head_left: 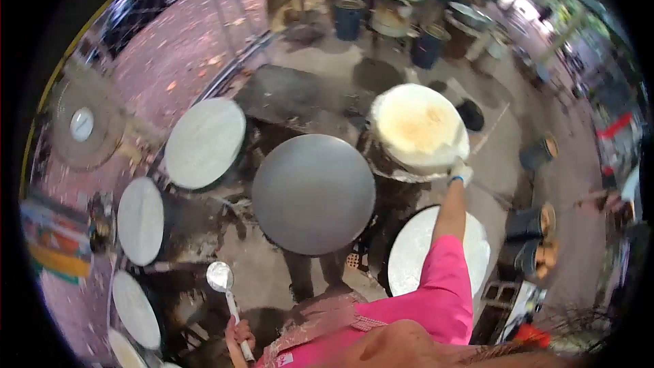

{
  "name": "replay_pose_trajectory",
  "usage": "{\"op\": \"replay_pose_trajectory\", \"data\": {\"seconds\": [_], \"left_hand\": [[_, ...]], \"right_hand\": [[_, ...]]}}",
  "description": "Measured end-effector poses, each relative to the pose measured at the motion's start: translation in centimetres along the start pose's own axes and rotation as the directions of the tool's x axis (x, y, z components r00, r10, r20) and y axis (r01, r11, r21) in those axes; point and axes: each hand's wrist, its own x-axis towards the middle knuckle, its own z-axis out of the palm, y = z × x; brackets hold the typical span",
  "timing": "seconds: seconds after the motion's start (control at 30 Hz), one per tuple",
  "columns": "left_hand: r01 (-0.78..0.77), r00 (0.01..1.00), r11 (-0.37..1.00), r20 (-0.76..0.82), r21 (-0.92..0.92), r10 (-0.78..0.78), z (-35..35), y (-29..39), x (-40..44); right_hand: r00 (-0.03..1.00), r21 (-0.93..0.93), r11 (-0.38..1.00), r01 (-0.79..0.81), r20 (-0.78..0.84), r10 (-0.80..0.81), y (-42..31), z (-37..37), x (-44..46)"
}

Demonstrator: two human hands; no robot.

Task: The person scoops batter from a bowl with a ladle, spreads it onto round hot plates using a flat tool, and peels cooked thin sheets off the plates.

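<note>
My left hand [240,335], low in the view, is closed around the handle of a ladle [219,277]. The ladle's round bowl is coated white and points up and away from me. My right arm reaches out to the right in a pink sleeve. At its end my right hand [461,173], in a pale glove with a blue band at the wrist, is at the near right edge of a round pan with a white rim. In that pan lies a thin, pale sheet [419,123] browned in the middle. What the right fingers grip, if anything, is too small to make out.
A bare dark round griddle [313,194] stands directly before me. White-topped round pans stand around it, one at the left [206,143] and one under my right arm [405,259]. Dark buckets [538,152] stand along the right. More pans and buckets [349,19] are farther back.
</note>
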Motion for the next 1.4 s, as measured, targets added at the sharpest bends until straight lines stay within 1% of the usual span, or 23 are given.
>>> {"op": "replay_pose_trajectory", "data": {"seconds": [0.03, 0.13, 0.2, 0.23, 0.27, 0.3, 0.33, 0.4, 0.5, 0.53, 0.57, 0.63, 0.73, 0.87, 0.93, 1.0, 1.1, 1.13, 1.2, 1.23, 1.27, 1.33, 1.4], "left_hand": [[-0.125, 0.983, 0.991, -0.131, 0.042, 0.129, 0.2, -1.3, -1.3], [-0.026, 0.998, 0.999, -0.060, 0.028, 0.027, -4.2, 0.8, -2.8], [-0.235, 0.971, 0.927, 0.020, 0.292, 0.239, -6.8, -0.6, -5.6], [-0.255, 0.967, 0.934, 0.041, 0.252, 0.253, -8.0, -1.0, -6.7], [-0.444, 0.874, 0.833, -0.046, 0.329, 0.484, -5.6, -3.6, -9.0], [-0.549, 0.834, 0.819, 0.040, 0.170, 0.551, -9.5, -3.9, -9.6], [-0.383, 0.921, 0.917, 0.035, -0.109, 0.388, -12.3, -2.9, -10.8], [-0.459, 0.849, 0.818, 0.099, -0.347, 0.519, -16.6, -4.9, -13.7], [-0.756, 0.557, 0.533, 0.053, -0.380, 0.829, -22.1, -9.7, -18.8], [-0.831, 0.469, 0.438, -0.011, -0.343, 0.883, -24.5, -11.7, -21.4], [-0.874, 0.373, 0.354, 0.007, -0.332, 0.928, -26.7, -13.0, -23.3], [-0.962, 0.193, 0.182, -0.033, -0.203, 0.981, -31.7, -15.1, -27.0], [-0.985, 0.122, 0.076, -0.314, -0.155, 0.942, -41.1, -16.0, -30.5], [-0.984, 0.176, 0.147, -0.609, -0.098, 0.773, -55.7, -13.4, -31.8], [-0.883, 0.266, 0.466, -0.749, 0.064, 0.606, -62.4, -12.0, -31.1], [-0.829, 0.188, 0.522, -0.780, 0.199, 0.597, -63.3, -11.8, -30.7], [-0.783, 0.119, 0.531, -0.759, 0.325, 0.640, -64.1, -11.4, -29.4], [-0.845, 0.270, 0.524, -0.761, 0.106, 0.589, -59.9, -11.0, -32.5], [-0.852, 0.522, 0.297, -0.668, -0.431, 0.531, -59.6, -9.6, -32.6], [-0.561, 0.733, 0.152, -0.402, -0.814, 0.550, -55.9, -9.8, -36.3], [-0.420, 0.742, 0.144, -0.247, -0.896, 0.623, -53.5, -10.3, -38.2], [-0.431, 0.617, 0.081, -0.228, -0.899, 0.753, -47.8, -11.8, -42.7], [-0.813, 0.379, 0.049, -0.464, -0.580, 0.801, -40.7, -13.6, -48.1]], "right_hand": [[0.998, -0.028, 0.998, 0.058, 0.013, -0.058, -1.0, 0.2, -0.9], [0.935, -0.117, 0.935, 0.334, 0.169, -0.313, -0.9, 3.3, -7.8], [0.850, -0.100, 0.888, 0.448, 0.356, -0.389, 1.5, 7.3, -17.3], [0.789, -0.084, 0.877, 0.473, 0.484, -0.379, 3.4, 8.9, -22.9], [0.704, -0.073, 0.870, 0.487, 0.622, -0.342, 5.6, 9.8, -28.7], [0.585, -0.066, 0.867, 0.494, 0.762, -0.276, 7.8, 10.1, -34.4], [0.433, -0.055, 0.862, 0.503, 0.880, -0.196, 9.6, 9.9, -39.5], [0.018, -0.025, 0.847, 0.532, 1.000, 0.018, 12.8, 9.7, -50.6], [-0.629, 0.213, 0.776, 0.593, 0.725, 0.281, 15.0, 6.0, -68.6], [-0.738, 0.438, 0.644, 0.627, 0.600, 0.310, 20.0, 5.2, -72.6], [-0.773, 0.552, 0.543, 0.633, 0.486, 0.407, 16.5, 0.0, -80.2], [-0.906, 0.776, 0.503, 0.379, 0.201, 0.373, 18.2, -6.6, -89.3], [-0.883, 0.887, 0.438, 0.143, -0.086, 0.462, 17.0, -20.0, -101.0], [-0.652, 0.909, 0.208, -0.361, -0.406, 0.641, 22.4, -36.8, -107.1], [-0.592, 0.827, 0.241, -0.507, -0.538, 0.600, 23.8, -41.7, -106.5], [-0.574, 0.867, 0.293, -0.404, -0.489, 0.656, 19.7, -42.5, -108.3], [-0.573, 0.940, 0.242, -0.241, -0.339, 0.746, 24.9, -39.7, -104.6], [-0.570, 0.939, 0.241, -0.246, -0.341, 0.748, 26.3, -39.3, -102.6], [-0.590, 0.947, 0.288, -0.142, -0.314, 0.744, 25.3, -39.3, -100.0], [-0.612, 0.954, 0.289, -0.079, -0.276, 0.742, 23.7, -39.0, -98.9], [-0.632, 0.955, 0.296, -0.026, -0.246, 0.735, 21.6, -38.7, -98.3], [-0.727, 0.932, 0.361, 0.017, -0.236, 0.645, 17.6, -38.7, -97.8], [-0.818, 0.905, 0.419, 0.065, -0.192, 0.542, 14.2, -39.5, -97.5]]}}
